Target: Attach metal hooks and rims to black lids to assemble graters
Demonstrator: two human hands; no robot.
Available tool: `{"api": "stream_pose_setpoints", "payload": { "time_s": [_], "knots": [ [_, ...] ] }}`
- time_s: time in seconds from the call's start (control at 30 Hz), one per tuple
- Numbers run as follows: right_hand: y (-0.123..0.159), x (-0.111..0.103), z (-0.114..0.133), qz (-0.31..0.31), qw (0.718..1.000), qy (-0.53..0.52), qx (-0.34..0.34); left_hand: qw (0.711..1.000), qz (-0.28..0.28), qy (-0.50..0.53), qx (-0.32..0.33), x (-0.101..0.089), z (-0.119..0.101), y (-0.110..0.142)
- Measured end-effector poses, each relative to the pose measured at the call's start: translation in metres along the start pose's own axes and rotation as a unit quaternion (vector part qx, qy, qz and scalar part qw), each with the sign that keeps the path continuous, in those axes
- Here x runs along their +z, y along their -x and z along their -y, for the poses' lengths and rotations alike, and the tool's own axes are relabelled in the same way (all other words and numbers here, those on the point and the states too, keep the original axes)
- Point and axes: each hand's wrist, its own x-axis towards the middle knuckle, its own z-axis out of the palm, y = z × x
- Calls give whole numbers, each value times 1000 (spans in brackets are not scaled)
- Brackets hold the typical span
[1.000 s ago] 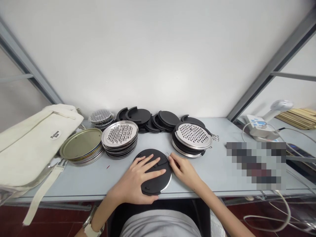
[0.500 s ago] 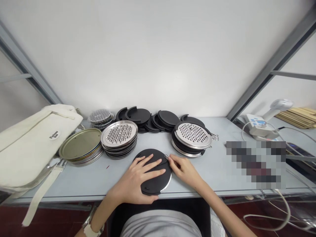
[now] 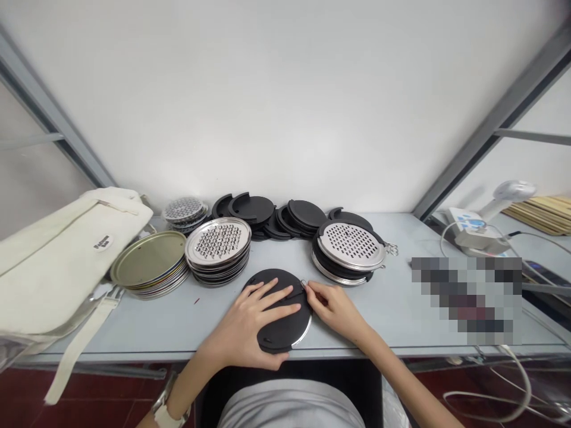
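Observation:
A round black grater holder [image 3: 285, 333] lies at the table's front edge, with a strip of bright metal rim showing along its right side. Across its top my left hand [image 3: 250, 318] rests flat with fingers spread, its thumb by the near edge. My right hand [image 3: 332, 306] is closed in a pinch at the upper right edge of the holder. Between those fingertips sits a small wire loop [image 3: 304, 284], partly hidden by them. Behind my right hand stands a stack of black holders with a perforated metal grater plate [image 3: 350, 242] on top.
Metal grater discs [image 3: 218, 241] and olive-topped round plates [image 3: 149, 258] are stacked at left, beside a cream bag [image 3: 66, 255]. Loose black holders [image 3: 306, 213] line the wall. On the right are a white device [image 3: 479, 229], cables and a pixelated patch [image 3: 473, 303].
The whole scene has shifted slightly to the right in view. Both hands keep nearly the same pose on the holder and the wire loop.

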Motion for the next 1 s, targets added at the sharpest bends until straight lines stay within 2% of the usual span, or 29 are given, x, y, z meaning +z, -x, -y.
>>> {"api": "stream_pose_setpoints", "payload": {
  "time_s": [1.0],
  "knots": [
    [0, 2, -1, 9, 1000, -2, 12, 1000, -22, -17, -2, 5, 0, -1]
  ]
}}
